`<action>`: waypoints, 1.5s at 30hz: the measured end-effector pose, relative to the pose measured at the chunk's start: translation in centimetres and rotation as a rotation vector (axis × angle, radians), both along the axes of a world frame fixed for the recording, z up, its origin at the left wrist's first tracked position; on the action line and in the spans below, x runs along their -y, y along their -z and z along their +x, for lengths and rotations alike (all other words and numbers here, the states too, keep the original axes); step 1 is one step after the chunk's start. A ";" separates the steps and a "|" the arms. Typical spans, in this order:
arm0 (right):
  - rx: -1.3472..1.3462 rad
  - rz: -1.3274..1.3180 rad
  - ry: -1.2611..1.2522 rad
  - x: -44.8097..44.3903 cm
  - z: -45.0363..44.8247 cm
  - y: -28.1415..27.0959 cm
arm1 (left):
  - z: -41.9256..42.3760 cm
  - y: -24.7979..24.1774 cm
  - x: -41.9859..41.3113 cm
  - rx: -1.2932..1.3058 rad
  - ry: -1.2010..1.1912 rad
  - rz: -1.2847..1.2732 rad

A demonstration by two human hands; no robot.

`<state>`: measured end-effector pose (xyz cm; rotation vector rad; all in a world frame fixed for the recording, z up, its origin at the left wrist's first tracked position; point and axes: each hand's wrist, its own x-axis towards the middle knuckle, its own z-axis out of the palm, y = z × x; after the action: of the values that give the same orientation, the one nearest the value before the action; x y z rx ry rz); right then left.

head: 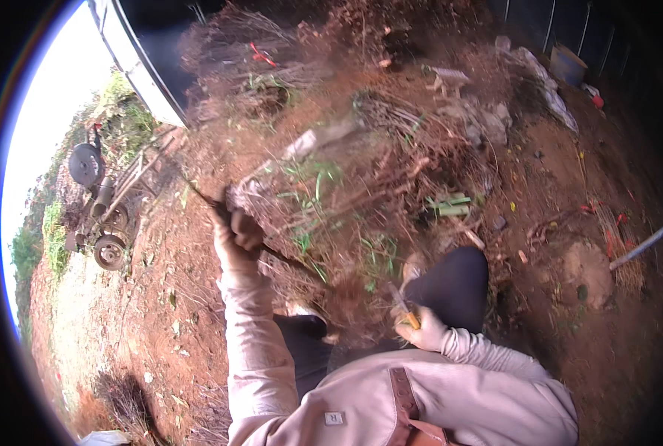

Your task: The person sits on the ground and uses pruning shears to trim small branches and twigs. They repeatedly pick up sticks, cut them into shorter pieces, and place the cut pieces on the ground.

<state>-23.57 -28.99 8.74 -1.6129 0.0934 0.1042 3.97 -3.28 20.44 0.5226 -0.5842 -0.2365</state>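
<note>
My left hand [245,234], stretched out to the left, is closed around a long dark stem or root [287,259]. One end of the stem points up and left past the fist; its other end slants down toward the ground between my feet. Low by my right knee, my right hand [429,331] grips a small knife [411,319] with a yellow-orange handle, its blade pointing up and left. Before me lies a loose heap of thin brown roots and stems [376,184], mixed with green blades of grass [317,181]. The left fist is blurred.
A wheeled machine [110,251] stands at the left on reddish soil. Bundled twigs [128,401] lie lower left, and more brush [242,56] is piled at the back. On the right are a tree stump or round block [588,273], a pale pole [649,240] and a bucket [567,65].
</note>
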 end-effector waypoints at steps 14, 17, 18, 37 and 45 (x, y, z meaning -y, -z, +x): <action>-0.098 -0.213 -0.078 -1.4 8.7 -3.9 | -9.4 1.7 9.5 -0.016 0.024 0.821; -0.244 -0.087 -0.098 -1.3 9.5 -0.8 | -9.8 2.7 9.9 0.108 0.046 0.785; -0.229 -0.061 -0.117 -1.5 9.8 -0.7 | -9.5 4.4 9.6 0.155 -0.037 0.798; 0.132 0.349 0.266 9.0 10.4 -10.6 | -7.7 1.6 9.5 -0.126 0.536 0.877; 0.140 0.385 0.223 6.7 10.7 -12.7 | -8.1 3.7 9.0 -0.204 0.597 0.878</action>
<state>-12.87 -35.70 21.39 -1.2124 0.1354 -0.1558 -4.17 -12.30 16.69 1.1452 -0.4019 -1.1306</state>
